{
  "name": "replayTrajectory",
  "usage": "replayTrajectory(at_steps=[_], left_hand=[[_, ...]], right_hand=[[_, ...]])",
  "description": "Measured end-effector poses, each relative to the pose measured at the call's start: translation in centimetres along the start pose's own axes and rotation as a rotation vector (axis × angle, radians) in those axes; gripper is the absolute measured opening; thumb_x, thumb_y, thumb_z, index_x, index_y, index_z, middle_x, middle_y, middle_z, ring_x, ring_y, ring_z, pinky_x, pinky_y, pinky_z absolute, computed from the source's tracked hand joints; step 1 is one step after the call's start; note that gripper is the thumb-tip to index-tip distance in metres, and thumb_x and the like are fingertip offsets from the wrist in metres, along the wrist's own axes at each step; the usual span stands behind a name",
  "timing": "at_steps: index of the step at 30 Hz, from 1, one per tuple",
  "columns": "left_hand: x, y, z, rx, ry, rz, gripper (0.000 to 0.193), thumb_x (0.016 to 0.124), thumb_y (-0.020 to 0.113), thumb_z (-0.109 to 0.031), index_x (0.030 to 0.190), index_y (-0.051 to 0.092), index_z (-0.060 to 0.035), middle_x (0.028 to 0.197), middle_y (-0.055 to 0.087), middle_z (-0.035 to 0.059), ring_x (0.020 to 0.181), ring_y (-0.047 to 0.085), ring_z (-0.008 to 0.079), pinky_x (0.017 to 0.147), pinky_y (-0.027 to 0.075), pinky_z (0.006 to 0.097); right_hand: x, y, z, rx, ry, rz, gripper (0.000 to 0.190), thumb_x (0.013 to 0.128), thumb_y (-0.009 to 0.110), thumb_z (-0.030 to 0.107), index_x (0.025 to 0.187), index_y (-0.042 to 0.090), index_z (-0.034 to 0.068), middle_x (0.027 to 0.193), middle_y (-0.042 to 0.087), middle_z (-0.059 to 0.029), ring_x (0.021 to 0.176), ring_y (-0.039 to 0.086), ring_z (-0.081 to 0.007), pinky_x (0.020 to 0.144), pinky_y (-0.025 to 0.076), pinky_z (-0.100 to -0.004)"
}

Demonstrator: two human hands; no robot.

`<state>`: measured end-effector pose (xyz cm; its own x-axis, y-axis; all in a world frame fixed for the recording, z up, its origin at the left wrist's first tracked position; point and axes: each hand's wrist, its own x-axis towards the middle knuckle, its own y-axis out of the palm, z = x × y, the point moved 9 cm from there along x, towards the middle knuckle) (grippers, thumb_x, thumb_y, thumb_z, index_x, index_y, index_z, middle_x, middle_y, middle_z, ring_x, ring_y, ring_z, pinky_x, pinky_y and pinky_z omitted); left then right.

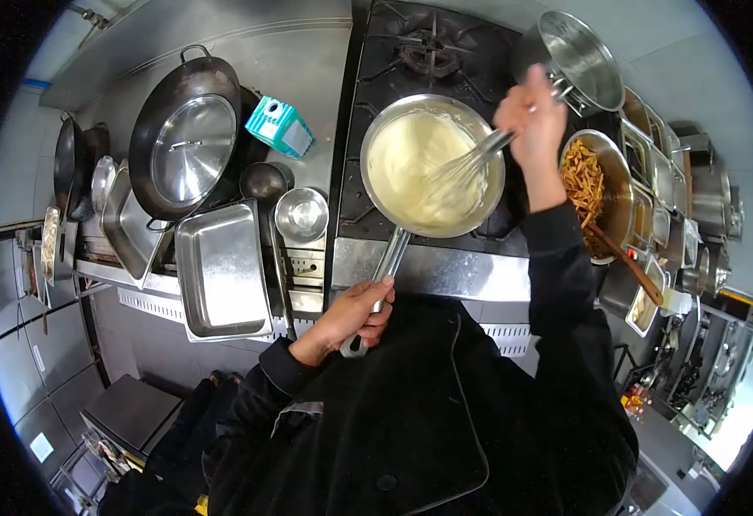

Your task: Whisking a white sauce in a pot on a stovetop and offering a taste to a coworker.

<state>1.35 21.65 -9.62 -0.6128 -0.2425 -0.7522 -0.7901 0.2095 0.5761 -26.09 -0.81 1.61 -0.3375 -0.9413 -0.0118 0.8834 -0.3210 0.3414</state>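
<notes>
My left hand [354, 317] grips the long metal handle of a stainless saucepan [370, 187], which rests on the black gas stove. A thick, smooth, pale cream mixture [415, 155] lies in the pan. With its fingers wrapped around the handle of a wire whisk [470, 164], my right hand [534, 129] is over the pan's right side. The whisk's wires dip into the mixture and are blurred, as is part of that hand. Left of the stove stands an opened turquoise-and-white carton [281, 128].
Behind my right hand stands an empty steel pot [579, 61]. A steel bowl [616, 193] of brown strips with a wooden-handled utensil [634, 274] is to the right. Leftward are a wok [189, 80] with a lid [195, 148], a rectangular steel pan [221, 271] and a ladle [265, 182]. A person's dark-clothed legs [186, 419] show lower left.
</notes>
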Motion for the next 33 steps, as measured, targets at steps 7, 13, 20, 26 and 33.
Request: replayTrajectory(at_steps=[7,13,20,26,33], left_hand=[[-0.1,0.1,-0.1,-0.013,-0.007,-0.003,0.036,0.097,0.049,-0.046,0.09,0.047,-0.011,0.054,0.032,-0.0019,0.039,0.023,0.0076,0.035,0.02,0.0229],[0.1,-0.1,0.6,-0.038,-0.03,-0.008,0.035,0.097,0.049,-0.045,0.09,0.047,-0.0109,0.054,0.032,-0.0018,0.039,0.024,0.0078,0.035,0.02,0.0232],[0.0,-0.2,0.6,-0.074,-0.043,-0.005,0.034,0.097,0.049,-0.044,0.09,0.047,-0.0109,0.054,0.033,-0.0016,0.038,0.023,0.0078,0.035,0.019,0.0234],[0.0,-0.1,0.0,-0.04,-0.027,-0.006,0.034,0.097,0.048,-0.044,0.09,0.047,-0.011,0.054,0.033,-0.0018,0.038,0.024,0.0075,0.035,0.02,0.0232],[-0.2,-0.1,0.5,-0.053,-0.024,0.009,0.035,0.097,0.047,-0.045,0.09,0.047,-0.0111,0.054,0.033,-0.002,0.038,0.024,0.0071,0.034,0.02,0.023]], right_hand=[[0.2,-0.7,0.8,0.104,-0.108,-0.089,0.045,0.096,0.052,0.038,0.062,0.035,0.014,0.048,0.027,0.0019,0.041,0.03,-0.0115,0.044,0.026,-0.0294],[-1.6,0.8,-0.6,0.27,-0.112,-0.008,0.046,0.096,0.052,0.037,0.061,0.034,0.014,0.048,0.026,0.0017,0.041,0.027,-0.0111,0.045,0.025,-0.0288],[-2.6,2.7,-1.8,0.273,0.092,0.142,0.047,0.097,0.049,0.038,0.061,0.033,0.014,0.047,0.024,0.0018,0.041,0.024,-0.0114,0.045,0.022,-0.0285],[-1.2,-0.1,0.7,0.198,-0.12,-0.021,0.046,0.098,0.046,0.039,0.061,0.033,0.014,0.047,0.023,0.0016,0.041,0.024,-0.0117,0.045,0.022,-0.0291],[-1.3,-0.5,2.5,0.203,-0.255,-0.076,0.046,0.098,0.048,0.039,0.061,0.033,0.015,0.047,0.023,0.0012,0.041,0.024,-0.0118,0.043,0.023,-0.0287]])
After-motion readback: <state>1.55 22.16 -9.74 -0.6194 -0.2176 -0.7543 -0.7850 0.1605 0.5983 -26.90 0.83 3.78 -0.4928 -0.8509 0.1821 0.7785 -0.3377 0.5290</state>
